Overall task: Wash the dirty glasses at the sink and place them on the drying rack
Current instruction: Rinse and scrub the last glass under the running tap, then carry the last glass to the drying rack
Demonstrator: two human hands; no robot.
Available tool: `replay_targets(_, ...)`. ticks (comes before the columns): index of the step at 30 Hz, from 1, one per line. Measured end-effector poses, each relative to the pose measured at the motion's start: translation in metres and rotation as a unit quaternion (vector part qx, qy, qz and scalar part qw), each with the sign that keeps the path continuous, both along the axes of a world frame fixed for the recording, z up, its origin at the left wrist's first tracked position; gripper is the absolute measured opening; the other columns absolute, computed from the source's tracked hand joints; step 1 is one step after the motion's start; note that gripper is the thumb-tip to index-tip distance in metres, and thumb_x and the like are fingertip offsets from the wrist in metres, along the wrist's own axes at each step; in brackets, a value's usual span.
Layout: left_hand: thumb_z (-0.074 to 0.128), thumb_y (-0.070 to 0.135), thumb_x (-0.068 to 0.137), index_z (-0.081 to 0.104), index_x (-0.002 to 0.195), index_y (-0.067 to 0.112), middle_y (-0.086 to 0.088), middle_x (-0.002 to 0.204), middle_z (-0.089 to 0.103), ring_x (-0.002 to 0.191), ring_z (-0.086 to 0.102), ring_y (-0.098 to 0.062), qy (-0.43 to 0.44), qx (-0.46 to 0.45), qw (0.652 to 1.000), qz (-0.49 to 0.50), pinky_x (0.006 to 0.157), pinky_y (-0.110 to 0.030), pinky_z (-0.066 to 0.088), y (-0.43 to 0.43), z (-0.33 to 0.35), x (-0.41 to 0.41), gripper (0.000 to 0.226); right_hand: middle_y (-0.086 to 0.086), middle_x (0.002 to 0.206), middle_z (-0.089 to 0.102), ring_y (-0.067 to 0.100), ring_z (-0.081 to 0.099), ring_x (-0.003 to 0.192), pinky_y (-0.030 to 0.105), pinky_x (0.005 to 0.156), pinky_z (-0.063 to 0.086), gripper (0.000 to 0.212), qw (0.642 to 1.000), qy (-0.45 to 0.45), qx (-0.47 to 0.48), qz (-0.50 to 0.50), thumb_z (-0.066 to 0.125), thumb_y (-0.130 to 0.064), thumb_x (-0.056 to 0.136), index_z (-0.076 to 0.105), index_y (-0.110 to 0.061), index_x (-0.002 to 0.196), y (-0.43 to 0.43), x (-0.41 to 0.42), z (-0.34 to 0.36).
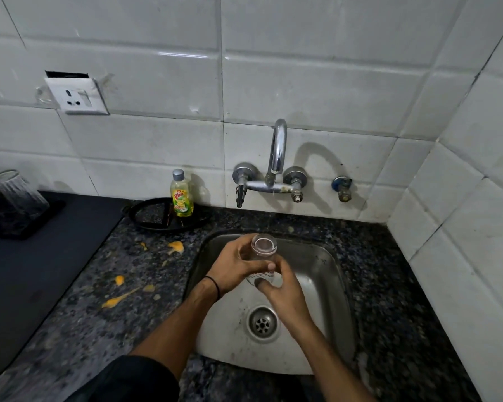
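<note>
Both hands are on the glass (263,247), and it's held over the sink (333,258), tipped so the thick base faces up toward the tap (278,149). The left hand (238,266) has fingers and thumb curled round the upper body. The right hand (283,293) cups the lower end by the mouth, fingers curled against it; whether any reach inside I cannot tell. This looks like the scrubbing step. To do it well, keep the left hand's wrap firm, since wet glass slips, turn the glass against the right fingers so the whole rim is covered, and stay low above the basin. No stream shows from the spout, so a rinse is needed before racking. As for contents, the glass looks clear and holds nothing I can make out. The basin has no standing water, just specks round the open drain (262,322). The soap bottle (182,195) on the counter (389,300) is nearly full of yellow liquid. Far left, an upturned glass (13,192) sits on a dark tray (45,211), probably the drying spot. Orange splashes (115,300) mark the counter between them — worth steering clear.
</note>
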State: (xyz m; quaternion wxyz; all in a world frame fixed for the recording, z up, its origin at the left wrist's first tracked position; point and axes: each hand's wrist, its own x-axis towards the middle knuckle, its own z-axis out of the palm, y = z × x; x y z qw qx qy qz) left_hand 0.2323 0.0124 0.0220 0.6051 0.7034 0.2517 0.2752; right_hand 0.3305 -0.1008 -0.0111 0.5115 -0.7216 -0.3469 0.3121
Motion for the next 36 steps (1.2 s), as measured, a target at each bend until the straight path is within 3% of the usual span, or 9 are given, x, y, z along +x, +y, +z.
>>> replay_targets(3, 0.089, 0.011, 0.07, 0.068, 0.119, 0.012, -0.004, 0.11, 0.075, 0.106, 0.07, -0.019, 0.0, 0.014, 1.0, 0.003, 0.097, -0.041, 0.054, 0.0, 0.005, -0.001, 0.053, -0.034, 0.111, 0.061, 0.008, 0.055, 0.122, 0.035, 0.105, 0.044, 0.062, 0.998, -0.06, -0.005, -0.002, 0.08, -0.051, 0.072, 0.046, -0.056, 0.124, 0.004, -0.001, 0.003)
replay_targets(6, 0.089, 0.013, 0.07, 0.069, 0.119, 0.013, 0.001, 0.109, 0.075, 0.105, 0.07, -0.011, 0.008, 0.043, 0.999, 0.008, 0.096, -0.029, 0.053, 0.0, 0.011, -0.006, 0.053, -0.029, 0.11, 0.064, 0.016, 0.054, 0.124, 0.04, 0.102, 0.049, 0.059, 0.997, -0.077, 0.009, 0.001, 0.077, -0.065, 0.064, 0.046, -0.06, 0.114, 0.011, -0.001, 0.004)
replay_targets(12, 0.084, 0.016, 0.077, 0.066, 0.116, 0.027, 0.007, 0.111, 0.073, 0.104, 0.068, -0.004, 0.025, 0.041, 0.999, 0.003, 0.092, -0.02, 0.052, 0.013, 0.016, -0.025, 0.045, -0.029, 0.102, 0.062, 0.019, 0.051, 0.121, 0.041, 0.098, 0.05, 0.049, 0.994, -0.109, 0.012, 0.005, 0.079, -0.058, 0.067, 0.05, -0.058, 0.107, 0.019, -0.007, 0.004)
replay_targets(19, 0.082, 0.016, 0.081, 0.063, 0.13, 0.014, -0.001, 0.119, 0.071, 0.108, 0.069, -0.011, 0.05, 0.033, 0.998, -0.038, 0.095, -0.031, 0.055, 0.032, 0.001, -0.038, 0.053, -0.021, 0.1, 0.066, 0.01, 0.057, 0.114, 0.031, 0.098, 0.046, 0.051, 0.994, -0.108, -0.03, -0.017, 0.08, -0.057, 0.065, 0.056, -0.042, 0.106, 0.021, -0.019, -0.007)
replay_targets(21, 0.081, 0.019, 0.082, 0.063, 0.131, 0.014, 0.0, 0.118, 0.071, 0.108, 0.068, -0.01, 0.059, 0.03, 0.997, -0.036, 0.096, -0.031, 0.054, 0.04, -0.003, -0.044, 0.052, -0.013, 0.099, 0.068, 0.007, 0.062, 0.104, 0.023, 0.086, 0.049, 0.045, 0.998, -0.061, -0.022, -0.013, 0.085, -0.044, 0.07, 0.059, -0.035, 0.105, 0.026, -0.026, -0.006)
replay_targets(25, 0.072, 0.015, 0.09, 0.067, 0.122, 0.014, -0.007, 0.111, 0.074, 0.102, 0.07, -0.013, 0.026, -0.03, 0.999, -0.012, 0.092, -0.028, 0.055, 0.066, -0.004, -0.079, 0.032, 0.001, 0.105, 0.075, 0.02, 0.071, 0.1, 0.033, 0.082, 0.052, 0.043, 0.993, 0.108, -0.005, 0.042, 0.086, -0.021, 0.076, 0.065, -0.024, 0.114, 0.052, -0.05, 0.008)
replay_targets(30, 0.065, 0.016, 0.096, 0.071, 0.111, 0.011, -0.006, 0.099, 0.075, 0.085, 0.068, -0.008, 0.022, -0.028, 0.993, 0.108, 0.073, -0.019, 0.052, 0.128, -0.001, -0.178, 0.017, 0.018, 0.116, 0.073, 0.031, 0.072, 0.102, 0.038, 0.086, 0.048, 0.062, 0.944, 0.317, -0.013, 0.091, 0.071, -0.045, 0.074, 0.063, -0.01, 0.125, 0.122, -0.116, 0.026)
replay_targets(34, 0.062, 0.013, 0.097, 0.073, 0.102, 0.011, -0.005, 0.091, 0.077, 0.075, 0.069, -0.011, 0.021, -0.014, 0.971, 0.238, 0.07, -0.024, 0.055, 0.191, 0.0, -0.289, 0.013, 0.018, 0.118, 0.072, 0.023, 0.074, 0.093, 0.036, 0.081, 0.047, 0.094, 0.891, 0.436, 0.005, 0.123, 0.095, -0.055, 0.031, 0.062, -0.013, 0.109, 0.21, -0.199, 0.04)
replay_targets(36, 0.058, 0.007, 0.097, 0.073, 0.097, 0.008, -0.008, 0.089, 0.076, 0.071, 0.068, -0.013, 0.026, -0.03, 0.95, 0.308, 0.063, -0.019, 0.05, 0.212, 0.001, -0.331, 0.015, 0.017, 0.121, 0.071, 0.023, 0.072, 0.094, 0.033, 0.076, 0.046, 0.094, 0.871, 0.476, 0.018, 0.123, 0.096, -0.05, 0.03, 0.059, -0.014, 0.109, 0.246, -0.231, 0.047)
